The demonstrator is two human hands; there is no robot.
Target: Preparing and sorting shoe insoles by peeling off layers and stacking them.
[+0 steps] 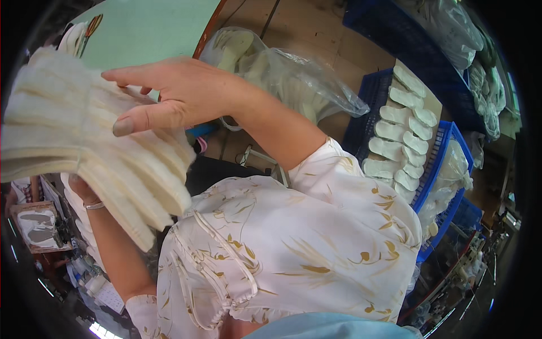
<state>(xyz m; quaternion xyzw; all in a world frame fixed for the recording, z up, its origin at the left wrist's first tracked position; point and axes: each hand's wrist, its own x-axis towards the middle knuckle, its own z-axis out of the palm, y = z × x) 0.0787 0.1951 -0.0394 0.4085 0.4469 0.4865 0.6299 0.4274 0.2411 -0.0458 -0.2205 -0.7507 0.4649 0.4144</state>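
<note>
Both hands hold one fanned stack of cream insoles [84,141]: right hand [175,96] fingers flat over it, left hand [82,189] mostly hidden beneath. More insoles fill the blue crates [446,164] beyond.

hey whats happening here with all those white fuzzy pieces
A person holds a fanned stack of cream fleecy insole-shaped pieces in both hands. The right hand lies over the top of the stack, thumb pressed on it; the left hand supports it from below, mostly hidden. To the right, more insoles lie in rows on a blue crate, beside a clear plastic bag of others.
</note>
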